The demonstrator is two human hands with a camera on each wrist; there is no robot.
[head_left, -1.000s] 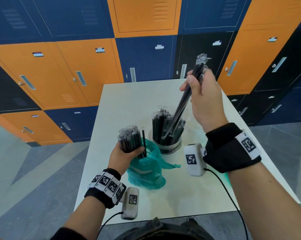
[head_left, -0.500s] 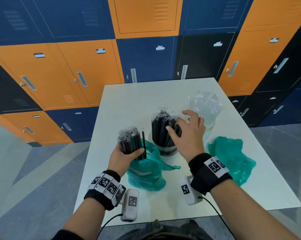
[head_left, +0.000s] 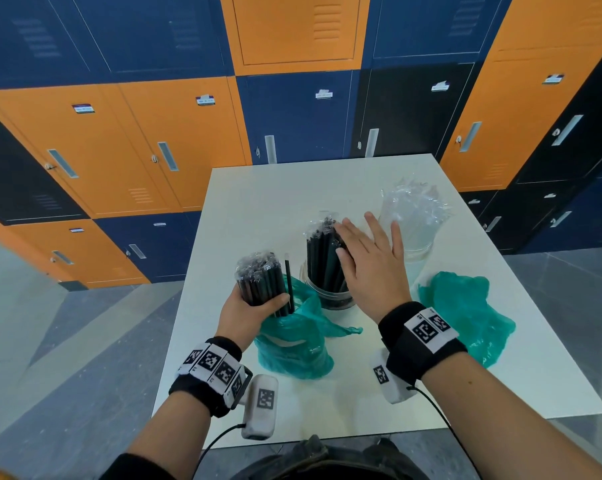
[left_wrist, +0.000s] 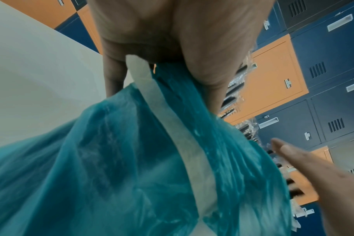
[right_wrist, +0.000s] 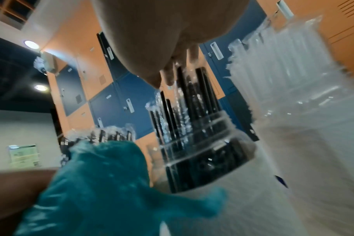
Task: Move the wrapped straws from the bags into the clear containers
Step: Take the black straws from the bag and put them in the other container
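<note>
overhead, a pale white counter (head_left: 258, 188) stands against a wall of orange, blue and black lockers (head_left: 175, 133), with grey floor (head_left: 50, 358) on either side of it. taking the clear container (head_left: 330, 299) of black wrapped straws near the counter's middle as the landmark: a second clear container (head_left: 414, 233) packed with clear wrapped straws stands just beyond it to the right, a crumpled teal bag (head_left: 466, 317) lies flat to its right, and another teal bag (head_left: 292, 344) stands open just on its near left side.

the left hand (head_left: 251, 306) rises out of that near bag, its grip clamped round a bundle of black wrapped straws (head_left: 261, 282) held upright, with one loose straw standing at the bundle's right edge. the bundle sits just left of the landmark container, apart from it.

the right hand (head_left: 372, 268) is over the landmark container's right side, its grip apart, fingers (head_left: 353, 233) straight and spread, holding nothing; the fingertips lie against the tops of the straws standing in the container, as the right wrist view also shows.
</note>
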